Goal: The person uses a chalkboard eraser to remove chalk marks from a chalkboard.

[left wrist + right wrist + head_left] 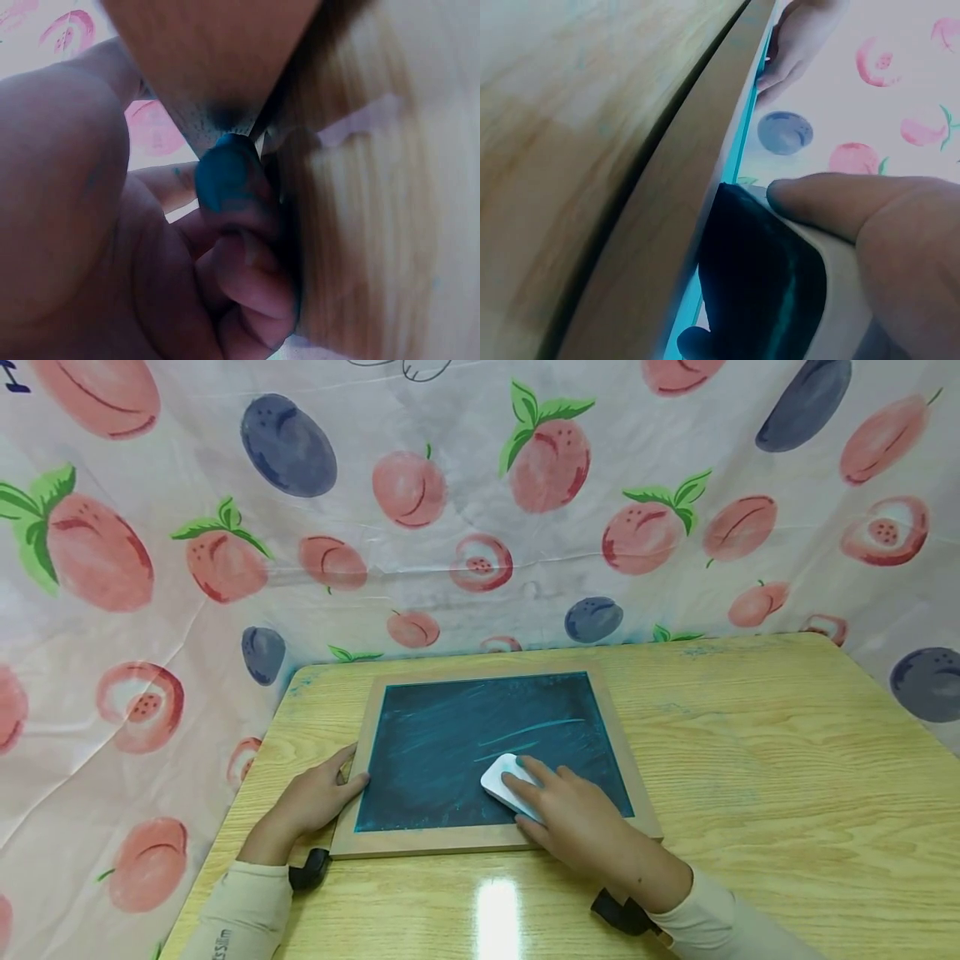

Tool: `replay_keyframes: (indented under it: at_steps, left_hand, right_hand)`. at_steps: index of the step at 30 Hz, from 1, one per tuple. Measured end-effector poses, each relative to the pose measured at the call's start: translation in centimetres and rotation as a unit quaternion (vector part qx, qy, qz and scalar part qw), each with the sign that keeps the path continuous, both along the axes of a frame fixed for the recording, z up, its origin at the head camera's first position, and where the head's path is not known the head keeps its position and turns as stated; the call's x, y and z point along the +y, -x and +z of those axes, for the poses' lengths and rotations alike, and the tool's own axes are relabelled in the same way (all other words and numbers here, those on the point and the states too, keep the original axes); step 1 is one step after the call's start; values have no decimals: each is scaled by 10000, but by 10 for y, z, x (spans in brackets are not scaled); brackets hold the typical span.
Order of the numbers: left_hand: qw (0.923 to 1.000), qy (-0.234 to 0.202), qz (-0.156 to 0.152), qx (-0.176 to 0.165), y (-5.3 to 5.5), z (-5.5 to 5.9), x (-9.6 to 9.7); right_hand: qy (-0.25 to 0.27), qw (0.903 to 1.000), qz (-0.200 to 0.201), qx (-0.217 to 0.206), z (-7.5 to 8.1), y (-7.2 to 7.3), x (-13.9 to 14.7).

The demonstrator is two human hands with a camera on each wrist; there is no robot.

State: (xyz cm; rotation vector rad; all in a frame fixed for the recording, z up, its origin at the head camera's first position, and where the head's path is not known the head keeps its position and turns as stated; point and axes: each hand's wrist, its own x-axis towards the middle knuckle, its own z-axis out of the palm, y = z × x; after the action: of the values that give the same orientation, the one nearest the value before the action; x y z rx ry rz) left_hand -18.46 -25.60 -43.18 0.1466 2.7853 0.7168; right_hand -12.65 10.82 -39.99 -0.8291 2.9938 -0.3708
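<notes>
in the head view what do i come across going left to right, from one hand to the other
left hand → left side of the wooden frame → white eraser → right hand, whose fingers overlap the eraser

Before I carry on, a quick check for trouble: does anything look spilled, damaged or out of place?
Nothing looks broken, but teal smudges mark the table beyond the chalkboard, off the writing surface where such marks belong. Teal also coats a fingertip of the left hand.
</notes>
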Motion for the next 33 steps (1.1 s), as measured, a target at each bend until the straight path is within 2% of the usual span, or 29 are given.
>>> replay_keyframes:
  at_steps: [7, 18, 27, 33]
  left_hand:
    - [10000, -49, 35, -19, 0, 0, 1]
    - [10000, -10, 16, 19, 0, -1, 1]
    - [10000, -14, 24, 43, -1, -1, 0]
    - [10000, -19, 67, -5, -1, -1, 1]
  right_hand:
    - [-75, 9992, -343, 174, -3, 10, 6]
    - [-161, 9950, -838, 522, -3, 31, 33]
    - [-125, 9949, -814, 589, -4, 33, 35]
    - [-100, 9958, -772, 474, -4, 32, 34]
